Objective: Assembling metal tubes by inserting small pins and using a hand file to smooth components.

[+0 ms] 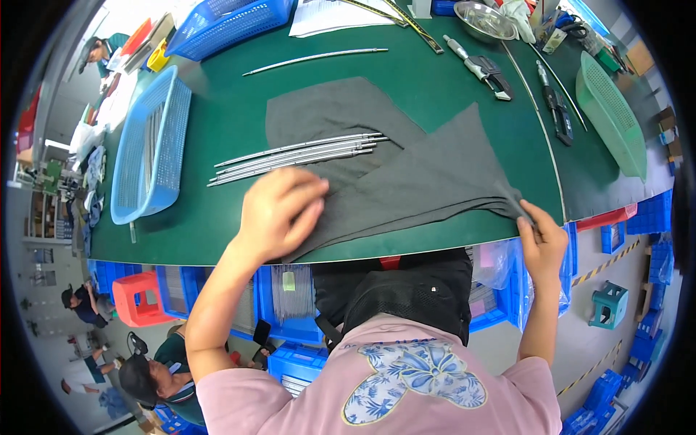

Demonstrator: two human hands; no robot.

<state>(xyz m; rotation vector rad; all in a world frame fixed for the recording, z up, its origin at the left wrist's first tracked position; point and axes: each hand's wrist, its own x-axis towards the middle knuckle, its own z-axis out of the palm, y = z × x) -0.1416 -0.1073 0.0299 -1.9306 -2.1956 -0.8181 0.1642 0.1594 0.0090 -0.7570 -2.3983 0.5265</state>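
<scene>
Left hand [279, 210] flat on grey cloth [406, 170], right hand [540, 235] pinching its corner; could knock rods [297, 156] rolling across surface [217, 217]

My dark grey cloth [406, 170] and silver rods [297, 156] lie on the green desk [217, 217], beside a blue basket [148, 148]; my shirt is pink, blue-flowered.

Your left hand [279, 214] presses the grey cloth [406, 170] just below the metal rods [297, 156]; your right hand [540, 235] pinches the cloth's corner.
</scene>
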